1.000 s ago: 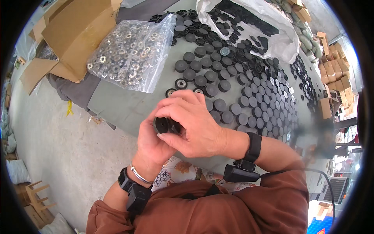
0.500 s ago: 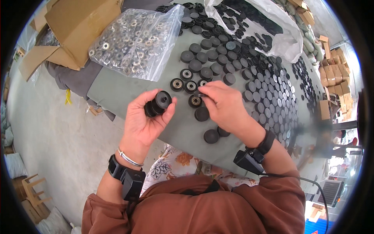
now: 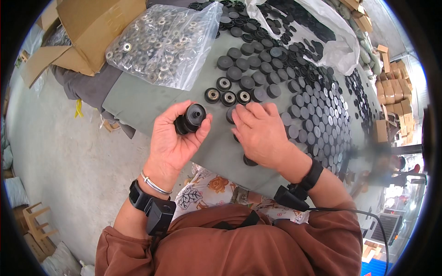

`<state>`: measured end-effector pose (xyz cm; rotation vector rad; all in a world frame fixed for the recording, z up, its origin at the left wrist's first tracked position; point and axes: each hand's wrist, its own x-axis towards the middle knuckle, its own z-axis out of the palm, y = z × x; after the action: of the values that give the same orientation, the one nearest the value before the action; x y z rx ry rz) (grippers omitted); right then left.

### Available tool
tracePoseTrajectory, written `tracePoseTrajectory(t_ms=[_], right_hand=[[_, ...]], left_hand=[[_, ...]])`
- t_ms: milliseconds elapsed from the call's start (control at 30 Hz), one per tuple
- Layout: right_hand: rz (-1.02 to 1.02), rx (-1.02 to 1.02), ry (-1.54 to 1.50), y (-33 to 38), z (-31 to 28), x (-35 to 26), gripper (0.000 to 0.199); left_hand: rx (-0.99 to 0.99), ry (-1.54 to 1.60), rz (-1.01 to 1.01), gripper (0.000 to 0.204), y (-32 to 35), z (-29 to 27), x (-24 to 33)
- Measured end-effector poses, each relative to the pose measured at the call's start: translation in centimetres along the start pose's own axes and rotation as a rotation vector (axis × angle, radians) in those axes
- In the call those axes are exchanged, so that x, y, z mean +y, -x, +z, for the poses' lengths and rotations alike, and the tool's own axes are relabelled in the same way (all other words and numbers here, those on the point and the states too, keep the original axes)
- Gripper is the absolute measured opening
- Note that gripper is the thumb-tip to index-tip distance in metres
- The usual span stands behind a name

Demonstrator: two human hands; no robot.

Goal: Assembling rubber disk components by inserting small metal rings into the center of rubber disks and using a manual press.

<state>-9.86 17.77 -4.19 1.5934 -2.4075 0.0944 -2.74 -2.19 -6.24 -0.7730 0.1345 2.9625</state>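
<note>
My left hand (image 3: 177, 126) holds a stack of black round plastic wheel halves (image 3: 192, 118), its open end with a small central stem facing up. My right hand (image 3: 260, 133) is lowered to the table with curled fingers, over a black round part (image 3: 230, 115) that it partly covers; its fingertips and whatever they grip are hidden. Just beyond it stand several black wheel halves with metal bearings (image 3: 228, 98) in their centres. Another black disc (image 3: 249, 160) shows beneath the right wrist side.
A clear zip bag of metal bearings (image 3: 161, 48) lies at the back left beside an opened cardboard box (image 3: 94, 32). Many black round caps (image 3: 317, 117) cover the right of the green-grey tabletop (image 3: 138, 99). A white sack (image 3: 343, 53) with black parts lies behind.
My right hand has dropped from a pinch above the bearing-fitted wheel half to curled fingers over the parts nearer me. The left hand keeps its stack almost in place.
</note>
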Motion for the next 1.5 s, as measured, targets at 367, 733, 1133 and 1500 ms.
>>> tracePoseTrajectory(t_ms=[367, 733, 1133, 1500], right_hand=[[0.033, -0.056, 0.082, 0.1, -0.6, -0.4, 0.040], [0.211, 0.021, -0.939, -3.8, -2.5, 1.3, 0.024], [-0.026, 0.174, -0.249, -5.7, 2.9, 2.2, 0.015], [-0.174, 0.056, -0.178, -5.9, 1.6, 1.7, 0.015]], left_hand=[[0.027, -0.022, 0.010, 0.018, 0.0, 1.4, -0.9], [0.081, -0.485, -0.006, 0.021, 1.2, 1.2, -2.0], [0.104, -0.466, 0.146, 0.019, 1.7, 0.3, -1.0], [0.120, -0.407, 0.113, 0.020, 1.5, 0.0, -0.9]])
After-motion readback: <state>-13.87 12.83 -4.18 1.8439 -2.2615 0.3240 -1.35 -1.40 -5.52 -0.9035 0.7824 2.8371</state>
